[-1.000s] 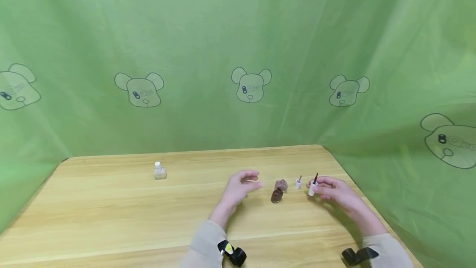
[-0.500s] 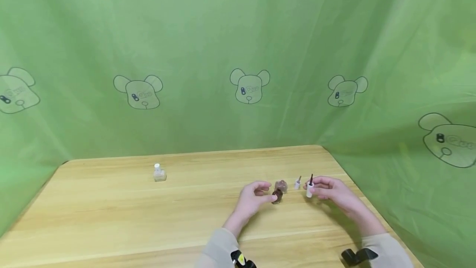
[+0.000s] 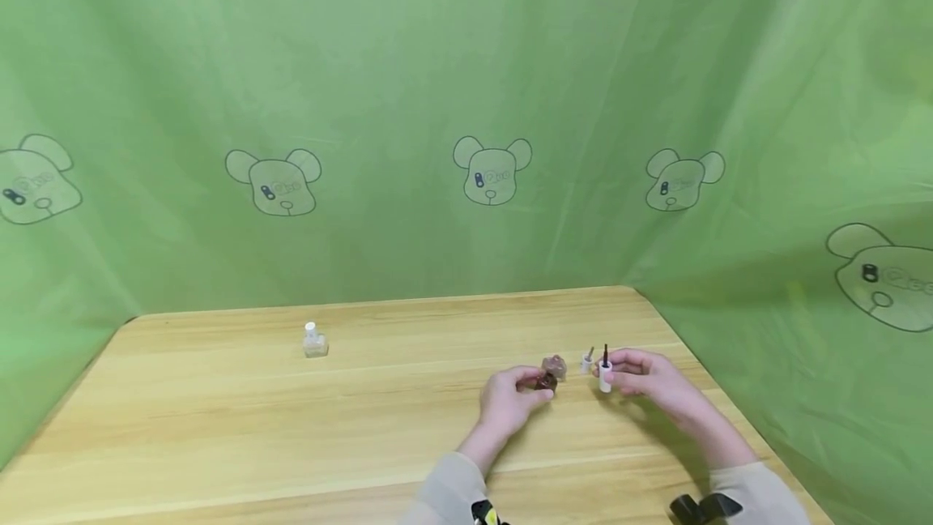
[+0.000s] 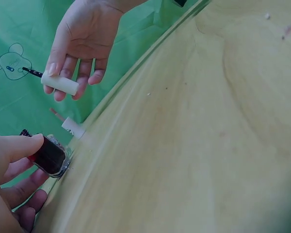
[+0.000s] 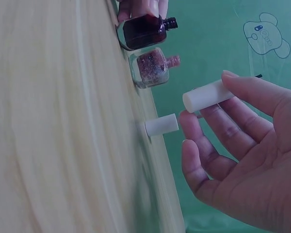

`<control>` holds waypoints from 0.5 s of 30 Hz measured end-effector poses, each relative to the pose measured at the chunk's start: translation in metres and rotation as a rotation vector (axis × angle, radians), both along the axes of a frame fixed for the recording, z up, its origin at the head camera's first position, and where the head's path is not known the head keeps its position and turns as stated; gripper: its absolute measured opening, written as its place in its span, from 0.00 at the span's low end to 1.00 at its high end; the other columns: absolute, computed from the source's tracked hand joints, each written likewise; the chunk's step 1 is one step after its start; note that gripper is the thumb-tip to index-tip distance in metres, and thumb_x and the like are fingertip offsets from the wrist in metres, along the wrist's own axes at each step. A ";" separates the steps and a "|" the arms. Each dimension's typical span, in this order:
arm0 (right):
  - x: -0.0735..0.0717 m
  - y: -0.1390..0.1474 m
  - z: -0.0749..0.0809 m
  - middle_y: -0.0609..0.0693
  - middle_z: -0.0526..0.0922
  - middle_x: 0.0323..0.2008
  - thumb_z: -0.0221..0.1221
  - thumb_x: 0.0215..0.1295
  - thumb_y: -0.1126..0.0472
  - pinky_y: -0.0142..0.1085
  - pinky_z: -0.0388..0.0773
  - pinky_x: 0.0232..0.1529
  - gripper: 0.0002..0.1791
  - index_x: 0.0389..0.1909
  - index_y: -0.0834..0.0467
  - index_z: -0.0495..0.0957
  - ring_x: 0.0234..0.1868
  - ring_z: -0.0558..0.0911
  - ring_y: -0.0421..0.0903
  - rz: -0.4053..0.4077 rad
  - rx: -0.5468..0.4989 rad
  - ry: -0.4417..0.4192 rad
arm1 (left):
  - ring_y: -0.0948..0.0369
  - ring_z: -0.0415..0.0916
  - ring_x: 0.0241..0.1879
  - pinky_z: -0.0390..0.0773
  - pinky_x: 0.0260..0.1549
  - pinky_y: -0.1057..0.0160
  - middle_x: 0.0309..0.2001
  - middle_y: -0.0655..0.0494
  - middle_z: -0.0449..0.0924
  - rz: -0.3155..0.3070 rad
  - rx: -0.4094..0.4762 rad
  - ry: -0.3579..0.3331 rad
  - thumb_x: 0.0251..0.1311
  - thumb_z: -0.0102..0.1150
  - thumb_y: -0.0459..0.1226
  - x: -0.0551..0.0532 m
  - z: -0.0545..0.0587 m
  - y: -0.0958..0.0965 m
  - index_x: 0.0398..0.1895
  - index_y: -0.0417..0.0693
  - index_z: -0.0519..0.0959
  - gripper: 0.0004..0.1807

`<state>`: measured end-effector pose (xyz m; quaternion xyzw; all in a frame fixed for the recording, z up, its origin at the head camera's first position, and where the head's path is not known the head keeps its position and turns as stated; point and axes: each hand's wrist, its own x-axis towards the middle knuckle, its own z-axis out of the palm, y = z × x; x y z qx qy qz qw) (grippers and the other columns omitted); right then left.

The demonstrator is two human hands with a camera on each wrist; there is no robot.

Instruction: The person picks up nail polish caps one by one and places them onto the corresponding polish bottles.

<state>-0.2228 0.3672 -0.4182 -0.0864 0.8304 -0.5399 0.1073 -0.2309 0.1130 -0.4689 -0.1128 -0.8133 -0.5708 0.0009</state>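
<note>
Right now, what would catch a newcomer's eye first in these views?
Probably the uncapped dark bottle in the left hand and the white cap in the right hand, its brush upward, both toward the right of the table. Behind, the green curtain with cartoon faces fills most of the head view.

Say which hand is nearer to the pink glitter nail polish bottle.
Left. The left hand is just left of the glitter polish bottle; the right hand is farther, to its right.
</note>
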 end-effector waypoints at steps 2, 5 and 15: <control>0.000 -0.002 0.000 0.44 0.87 0.45 0.60 0.66 0.61 0.38 0.82 0.45 0.26 0.58 0.75 0.68 0.42 0.82 0.36 0.001 -0.002 0.000 | 0.64 0.82 0.36 0.73 0.43 0.66 0.38 0.59 0.88 0.015 -0.039 0.025 0.49 0.73 0.41 0.000 0.000 0.001 0.44 0.52 0.86 0.16; 0.000 -0.004 -0.001 0.46 0.86 0.46 0.59 0.66 0.61 0.38 0.82 0.45 0.25 0.57 0.74 0.68 0.42 0.82 0.37 0.016 0.001 0.011 | 0.65 0.81 0.35 0.69 0.45 0.62 0.37 0.62 0.88 0.039 -0.082 0.056 0.49 0.72 0.43 0.000 -0.001 0.002 0.42 0.55 0.86 0.15; 0.000 -0.011 -0.001 0.48 0.86 0.47 0.61 0.65 0.60 0.39 0.82 0.45 0.25 0.57 0.73 0.70 0.42 0.83 0.38 0.007 0.007 0.002 | 0.63 0.81 0.37 0.80 0.38 0.70 0.42 0.51 0.87 -0.029 0.037 0.028 0.52 0.70 0.36 -0.004 -0.005 -0.006 0.44 0.44 0.85 0.15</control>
